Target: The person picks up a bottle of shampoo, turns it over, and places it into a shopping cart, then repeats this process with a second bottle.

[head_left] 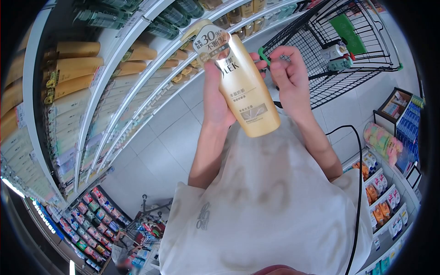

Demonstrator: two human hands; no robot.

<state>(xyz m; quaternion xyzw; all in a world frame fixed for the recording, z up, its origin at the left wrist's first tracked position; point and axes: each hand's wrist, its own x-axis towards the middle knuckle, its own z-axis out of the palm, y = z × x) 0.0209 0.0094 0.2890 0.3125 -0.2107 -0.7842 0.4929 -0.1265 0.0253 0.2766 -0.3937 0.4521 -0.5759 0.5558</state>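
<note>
I hold a tall golden-tan bottle (250, 98) in front of my chest, its label printed with "30" and large letters. My left hand (215, 94) wraps around the bottle's left side, with the thumb over the label near the top. My right hand (288, 78) is at the bottle's upper right edge, its curled fingertips and thumb pressed against the side. The bottle tilts, with its cap end (201, 32) pointing up and left toward the shelves.
A black wire shopping cart (366, 64) with green trim stands just beyond my right hand and holds a few items. Long shelves of bottles (78, 68) run along the left. Racks of small packages (382, 192) line the right. A black cable (359, 183) hangs over my white shirt.
</note>
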